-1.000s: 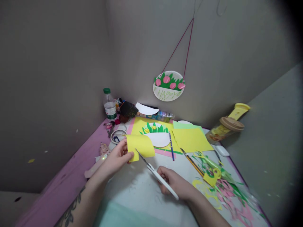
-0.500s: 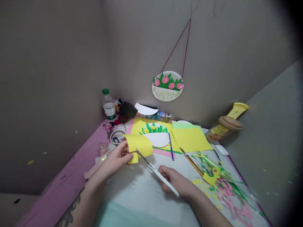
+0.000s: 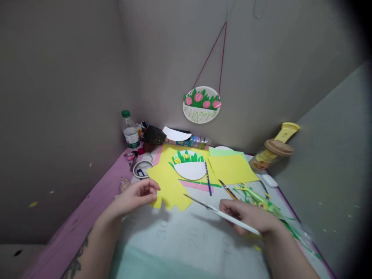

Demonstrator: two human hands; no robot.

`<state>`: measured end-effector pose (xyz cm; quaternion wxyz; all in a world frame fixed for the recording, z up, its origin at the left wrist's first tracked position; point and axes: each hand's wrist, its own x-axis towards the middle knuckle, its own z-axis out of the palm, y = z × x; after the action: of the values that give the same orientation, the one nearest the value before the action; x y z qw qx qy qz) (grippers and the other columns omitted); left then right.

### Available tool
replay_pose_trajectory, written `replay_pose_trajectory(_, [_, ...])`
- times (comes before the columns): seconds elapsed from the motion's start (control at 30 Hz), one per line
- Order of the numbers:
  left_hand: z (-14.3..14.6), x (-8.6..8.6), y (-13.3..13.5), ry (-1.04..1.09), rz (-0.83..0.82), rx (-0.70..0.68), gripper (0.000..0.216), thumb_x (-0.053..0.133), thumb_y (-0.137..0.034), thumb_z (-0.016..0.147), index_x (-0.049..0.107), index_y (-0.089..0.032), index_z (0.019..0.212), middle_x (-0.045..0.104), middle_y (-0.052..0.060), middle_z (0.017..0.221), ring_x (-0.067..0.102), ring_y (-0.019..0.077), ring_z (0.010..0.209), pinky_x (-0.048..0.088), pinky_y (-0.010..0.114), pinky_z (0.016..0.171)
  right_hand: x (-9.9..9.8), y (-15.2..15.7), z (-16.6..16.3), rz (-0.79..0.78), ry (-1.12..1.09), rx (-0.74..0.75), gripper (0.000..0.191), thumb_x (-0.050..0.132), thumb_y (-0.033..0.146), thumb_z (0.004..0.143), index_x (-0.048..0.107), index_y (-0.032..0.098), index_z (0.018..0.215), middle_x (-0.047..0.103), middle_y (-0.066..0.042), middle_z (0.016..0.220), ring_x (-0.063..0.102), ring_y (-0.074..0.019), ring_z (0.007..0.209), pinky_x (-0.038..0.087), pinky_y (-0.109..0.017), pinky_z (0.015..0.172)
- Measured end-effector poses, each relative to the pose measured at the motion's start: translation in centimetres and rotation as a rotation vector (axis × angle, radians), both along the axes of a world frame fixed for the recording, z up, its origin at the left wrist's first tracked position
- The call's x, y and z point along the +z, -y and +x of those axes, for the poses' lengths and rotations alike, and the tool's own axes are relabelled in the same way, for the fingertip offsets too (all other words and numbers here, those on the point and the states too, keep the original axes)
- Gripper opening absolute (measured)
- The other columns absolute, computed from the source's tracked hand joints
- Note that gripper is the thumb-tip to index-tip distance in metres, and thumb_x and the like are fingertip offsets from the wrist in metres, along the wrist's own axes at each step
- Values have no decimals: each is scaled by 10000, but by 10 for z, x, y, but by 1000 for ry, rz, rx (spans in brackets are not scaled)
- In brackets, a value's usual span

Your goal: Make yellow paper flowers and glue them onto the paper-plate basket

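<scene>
My left hand (image 3: 142, 197) pinches a small piece of yellow paper (image 3: 157, 202) between thumb and fingers. Just beyond it, a larger sheet of yellow paper (image 3: 170, 188) with a notched lower edge lies on the table. Scissors with white handles (image 3: 221, 214) are held in my right hand (image 3: 247, 217), their blades pointing left and looking closed or nearly so. The tips are over the sheet's right corner, apart from my left hand. Behind the sheet sits a white half-plate (image 3: 190, 170) with green paper leaves and yellow paper flowers.
A blue pencil (image 3: 208, 178) and a craft knife (image 3: 228, 190) lie mid-table. Tape rolls (image 3: 143, 169) and a bottle (image 3: 130, 131) stand left. Green scraps (image 3: 258, 199), a lidded cup (image 3: 271, 155) and yellow sheets (image 3: 232, 168) are right. A decorated plate (image 3: 202, 112) hangs on the wall.
The larger yellow sheet has left my left hand and now lies on the table; the small piece stays in my fingers. My right hand has moved right with the scissors, away from the paper.
</scene>
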<state>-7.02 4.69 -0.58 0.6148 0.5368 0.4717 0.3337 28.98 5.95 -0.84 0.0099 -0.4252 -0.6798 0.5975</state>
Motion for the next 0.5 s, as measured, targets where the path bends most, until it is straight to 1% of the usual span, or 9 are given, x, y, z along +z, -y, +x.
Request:
replay_pose_trajectory(0.07, [19, -13, -4, 3, -44, -5, 238, 704, -319, 674, 619, -162, 831, 576, -5, 667, 507, 89, 581, 366, 193, 552, 1, -1, 0, 48, -65, -68, 215, 570, 163, 561, 449, 193, 737, 444, 59, 648, 352, -94, 575, 262, -209, 512])
replay_pose_trajectory(0.13, [38, -25, -3, 31, -54, 77, 245, 720, -326, 653, 607, -157, 790, 566, -14, 647, 494, 83, 563, 342, 191, 529, 1, -2, -2, 116, -136, -137, 180, 567, 202, 603, 464, 190, 750, 463, 39, 693, 378, -102, 597, 294, -218, 530])
replay_pose_trajectory(0.17, [46, -29, -2, 60, -46, 103, 254, 730, -324, 644, 608, -155, 789, 565, -15, 646, 493, 84, 564, 339, 193, 528, 0, -3, -4, 140, -172, -173, 179, 577, 236, 624, 474, 188, 763, 471, 28, 709, 393, -107, 608, 313, -224, 537])
replay_pose_trajectory(0.23, [59, -33, 1, 113, -50, 126, 269, 755, -325, 617, 613, -144, 756, 572, -8, 648, 493, 85, 567, 345, 198, 531, 0, -3, -6, 155, -245, -254, 239, 606, 337, 656, 490, 182, 796, 487, 11, 715, 424, -117, 615, 348, -237, 546])
replay_pose_trajectory(0.3, [67, -30, 0, 171, -58, 224, 282, 778, -320, 592, 618, -140, 739, 582, -7, 657, 502, 81, 585, 365, 195, 553, 0, -2, -9, 169, -322, -346, 359, 622, 471, 671, 499, 172, 827, 504, -5, 715, 451, -123, 609, 373, -246, 548])
replay_pose_trajectory(0.4, [79, -16, -8, 329, -114, 413, 339, 803, -310, 565, 637, -151, 815, 587, -18, 704, 518, 66, 625, 405, 183, 610, -2, 1, -17, 226, -461, -438, 558, 558, 686, 668, 507, 155, 833, 537, -27, 701, 460, -111, 548, 375, -248, 521])
replay_pose_trajectory(0.47, [90, -3, -16, 446, -184, 418, 402, 813, -299, 551, 640, -161, 886, 586, -18, 745, 527, 61, 638, 426, 184, 625, -5, 4, -25, 238, -548, -447, 635, 519, 754, 649, 513, 141, 815, 567, -46, 691, 450, -98, 497, 357, -243, 490])
replay_pose_trajectory(0.5, [97, 5, -20, 485, -185, 402, 402, 817, -281, 544, 637, -157, 881, 583, -18, 753, 532, 60, 644, 431, 180, 624, -6, 5, -29, 233, -576, -445, 643, 526, 756, 644, 517, 136, 817, 583, -57, 701, 453, -95, 489, 350, -240, 483])
